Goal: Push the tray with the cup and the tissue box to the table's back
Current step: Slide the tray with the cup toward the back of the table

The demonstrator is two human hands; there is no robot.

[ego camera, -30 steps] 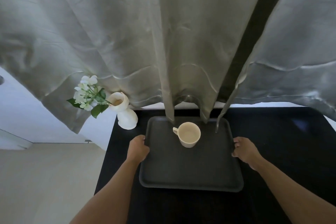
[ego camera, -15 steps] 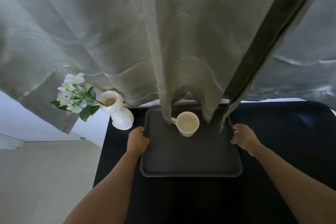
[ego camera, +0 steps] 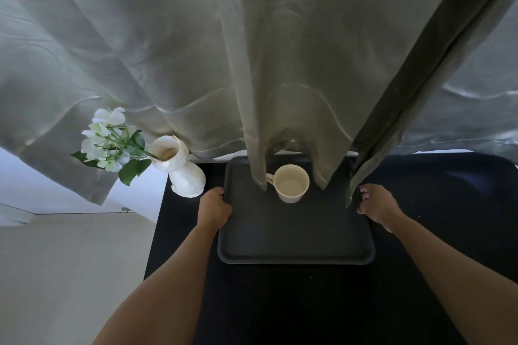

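Note:
A dark grey tray lies on the black table, its far edge tucked under the hanging curtain. A cream cup stands upright on the tray's far half, handle to the left. My left hand grips the tray's left rim. My right hand holds the right rim, fingers curled at the edge. No tissue box is in view.
Grey curtains hang over the table's back edge and brush the tray's far part. A white vase with white flowers stands at the table's back left corner, close to the tray. Pale floor lies to the left.
The tray with the cup has slid farther back under the curtain, both hands moving with it. The curtain folds now hang over the tray's back edge beside the cup.

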